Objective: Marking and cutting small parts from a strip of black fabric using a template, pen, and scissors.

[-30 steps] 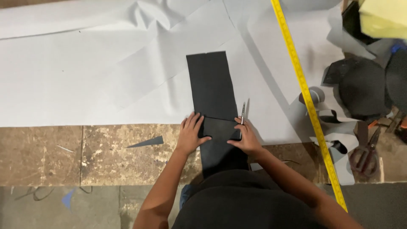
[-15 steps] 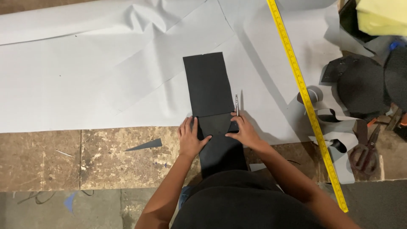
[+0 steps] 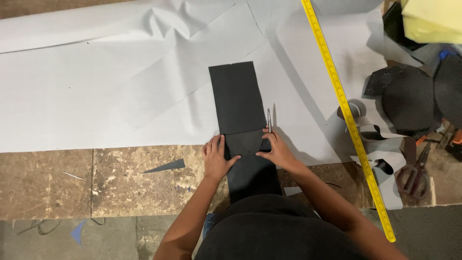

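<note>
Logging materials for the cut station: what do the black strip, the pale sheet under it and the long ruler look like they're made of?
Black strip: matte, flat, crisp-edged; likely foam, rubber or felt sheet. Pale sheet: smooth grey-white, soft creases; probably vinyl or coated fabric. Ruler: rigid, straight, yellow painted finish with dark marks; metal or wood, can't tell.

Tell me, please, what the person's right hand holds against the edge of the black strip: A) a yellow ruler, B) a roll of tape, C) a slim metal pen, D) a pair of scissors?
C: the right hand grips a slim metal pen beside the black strip; the scissors lie apart.
</note>
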